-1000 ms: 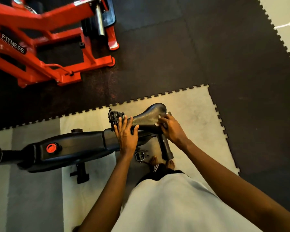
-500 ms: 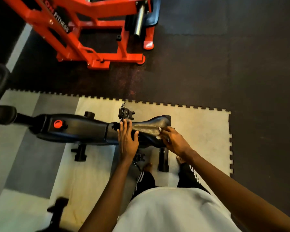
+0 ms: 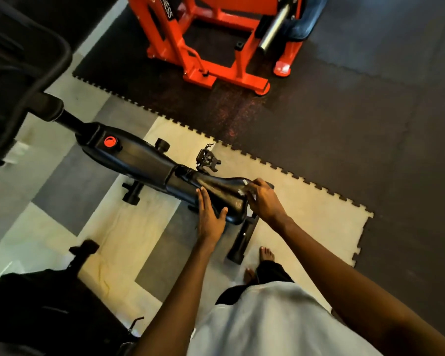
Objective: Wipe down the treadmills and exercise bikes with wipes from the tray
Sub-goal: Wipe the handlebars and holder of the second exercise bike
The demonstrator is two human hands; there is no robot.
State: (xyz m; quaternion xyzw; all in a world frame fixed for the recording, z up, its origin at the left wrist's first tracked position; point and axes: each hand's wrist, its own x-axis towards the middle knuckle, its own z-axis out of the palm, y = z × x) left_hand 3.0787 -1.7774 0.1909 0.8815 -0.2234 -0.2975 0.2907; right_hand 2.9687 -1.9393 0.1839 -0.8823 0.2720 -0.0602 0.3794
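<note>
A black exercise bike (image 3: 139, 158) lies across the middle of the view, its glossy black saddle (image 3: 224, 191) nearest me. My left hand (image 3: 210, 217) rests flat on the near side of the saddle, fingers together and thumb hooked over its rear. My right hand (image 3: 263, 199) presses a small pale wipe (image 3: 244, 187) against the saddle's far rear edge; only a corner of the wipe shows under my fingers. A wet streak shines along the top of the saddle. The tray is not in view.
An orange weight machine (image 3: 211, 47) stands on the dark rubber floor (image 3: 344, 124) beyond the bike. The bike sits on pale and grey puzzle mats (image 3: 306, 206). Black handlebars (image 3: 23, 80) fill the top left, another black machine (image 3: 49, 304) the bottom left. My bare feet (image 3: 266, 253) stand behind the saddle post.
My view has swung left and tilted, so the bike now runs diagonally. My right hand has slid the wipe toward the saddle's rear; my left hand has shifted back along the saddle.
</note>
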